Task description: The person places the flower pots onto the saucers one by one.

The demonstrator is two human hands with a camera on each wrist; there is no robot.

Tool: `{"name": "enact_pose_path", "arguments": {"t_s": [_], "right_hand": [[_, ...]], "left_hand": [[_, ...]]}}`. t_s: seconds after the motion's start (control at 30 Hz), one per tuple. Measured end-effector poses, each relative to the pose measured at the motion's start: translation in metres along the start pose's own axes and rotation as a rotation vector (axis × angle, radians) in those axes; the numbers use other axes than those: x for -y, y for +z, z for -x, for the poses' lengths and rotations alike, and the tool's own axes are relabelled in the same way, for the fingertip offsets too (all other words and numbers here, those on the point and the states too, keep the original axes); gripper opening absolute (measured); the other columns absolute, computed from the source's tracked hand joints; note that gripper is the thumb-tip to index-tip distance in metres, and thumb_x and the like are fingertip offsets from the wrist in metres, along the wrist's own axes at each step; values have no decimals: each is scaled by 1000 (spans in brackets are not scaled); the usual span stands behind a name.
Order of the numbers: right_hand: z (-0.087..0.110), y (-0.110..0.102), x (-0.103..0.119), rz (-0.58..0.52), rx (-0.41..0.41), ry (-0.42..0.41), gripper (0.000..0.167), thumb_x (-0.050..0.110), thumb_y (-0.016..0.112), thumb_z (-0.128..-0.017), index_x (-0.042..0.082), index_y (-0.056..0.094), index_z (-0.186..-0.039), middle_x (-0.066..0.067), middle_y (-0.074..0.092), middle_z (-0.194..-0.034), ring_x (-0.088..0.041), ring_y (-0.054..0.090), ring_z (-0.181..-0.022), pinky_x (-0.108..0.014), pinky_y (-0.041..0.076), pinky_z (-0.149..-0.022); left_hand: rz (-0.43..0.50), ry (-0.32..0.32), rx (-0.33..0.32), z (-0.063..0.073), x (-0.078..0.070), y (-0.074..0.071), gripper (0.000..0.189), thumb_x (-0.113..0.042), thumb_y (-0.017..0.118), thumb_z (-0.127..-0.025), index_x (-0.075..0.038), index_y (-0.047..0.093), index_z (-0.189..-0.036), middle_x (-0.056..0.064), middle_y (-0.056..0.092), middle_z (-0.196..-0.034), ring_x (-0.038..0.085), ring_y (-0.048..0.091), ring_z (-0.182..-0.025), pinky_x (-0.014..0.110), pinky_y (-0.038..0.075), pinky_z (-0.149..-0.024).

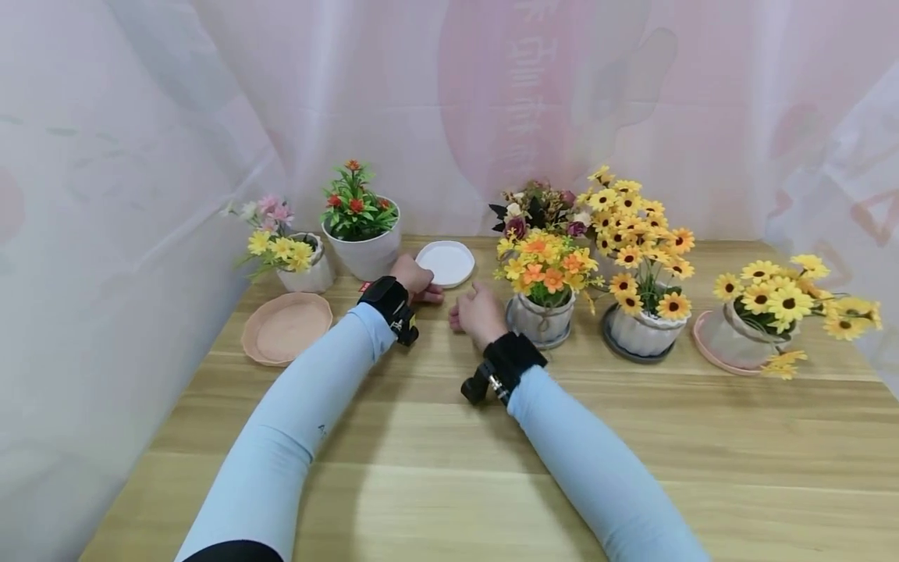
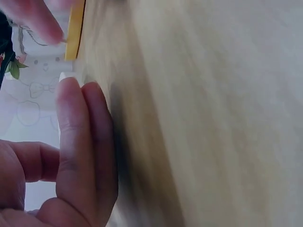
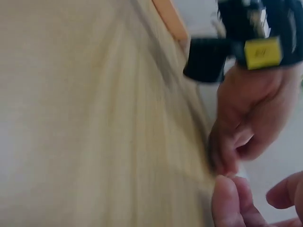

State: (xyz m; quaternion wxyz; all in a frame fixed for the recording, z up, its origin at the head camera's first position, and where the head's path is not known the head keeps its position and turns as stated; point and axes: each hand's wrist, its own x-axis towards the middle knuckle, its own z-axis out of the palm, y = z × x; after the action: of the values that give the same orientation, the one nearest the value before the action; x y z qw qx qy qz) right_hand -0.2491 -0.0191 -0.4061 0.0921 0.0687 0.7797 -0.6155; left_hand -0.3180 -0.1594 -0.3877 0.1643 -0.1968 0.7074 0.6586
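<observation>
In the head view my left hand [image 1: 416, 279] is at the near left edge of a shallow white saucer [image 1: 449, 261], its thumb overlapping the rim there. Extended fingers [image 2: 78, 146] show in the left wrist view, low along the tabletop. My right hand [image 1: 481, 314] lies just in front of the saucer, with its thumb apart from the fingers [image 3: 227, 201]. Both sets of fingertips come close together in the right wrist view. Left of the saucer stands a white pot [image 1: 365, 246] with red flowers; right of my right hand is a pot of orange-yellow flowers [image 1: 544, 316].
A pink scalloped saucer [image 1: 270, 355] lies at the left, before a small pot of pink and yellow flowers [image 1: 309, 269]. To the right stand yellow daisies on a dark saucer [image 1: 635, 353] and others on a pink saucer [image 1: 716, 357]. Purple flowers [image 1: 537, 207] and a curtain [image 1: 393, 94] are behind.
</observation>
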Motion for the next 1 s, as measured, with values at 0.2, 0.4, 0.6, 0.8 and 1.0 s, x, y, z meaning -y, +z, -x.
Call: {"name": "enact_pose_path", "arguments": {"t_s": [0.2, 0.4, 0.6, 0.8, 1.0], "right_hand": [[-34, 14, 5, -13, -78, 120, 47, 11, 44, -103, 7, 36, -150, -11, 70, -77, -16, 67, -56, -26, 58, -52], [-47, 18, 11, 166, -135, 100, 48, 17, 48, -103, 9, 38, -150, -16, 68, -105, -16, 67, -57, -24, 57, -53], [-56, 17, 8, 259, -208, 99, 45, 21, 53, -102, 9, 47, -145, -13, 64, -123, -20, 69, -91, -32, 54, -92], [-61, 20, 6, 161, -238, 103, 47, 18, 57, -100, 8, 49, -145, -12, 61, -132, -22, 61, -113, -34, 47, -103], [-69, 24, 5, -146, -189, 174, 47, 10, 53, -100, 13, 48, -146, -15, 72, -76, -23, 72, -61, -33, 61, -56]], "left_hand": [[-15, -40, -24, -9, 6, -1, 74, 11, 43, -94, -11, 15, -158, 17, 59, -89, 17, 63, -51, 29, 60, -54], [-30, -41, -6, -3, 3, -2, 72, 10, 43, -95, -13, 17, -158, 14, 63, -72, 18, 66, -54, 30, 61, -58], [-44, -23, 1, 2, 3, -4, 71, 9, 44, -96, -10, 16, -159, 13, 64, -72, 18, 67, -56, 28, 60, -57], [-97, 22, 12, -1, 9, -6, 60, 0, 48, -100, -3, 23, -154, 13, 65, -77, 16, 66, -57, 27, 60, -57], [-347, 150, 55, 25, 8, -21, 57, -3, 53, -98, 1, 29, -149, 18, 65, -95, 24, 70, -68, 34, 62, -66]]}}
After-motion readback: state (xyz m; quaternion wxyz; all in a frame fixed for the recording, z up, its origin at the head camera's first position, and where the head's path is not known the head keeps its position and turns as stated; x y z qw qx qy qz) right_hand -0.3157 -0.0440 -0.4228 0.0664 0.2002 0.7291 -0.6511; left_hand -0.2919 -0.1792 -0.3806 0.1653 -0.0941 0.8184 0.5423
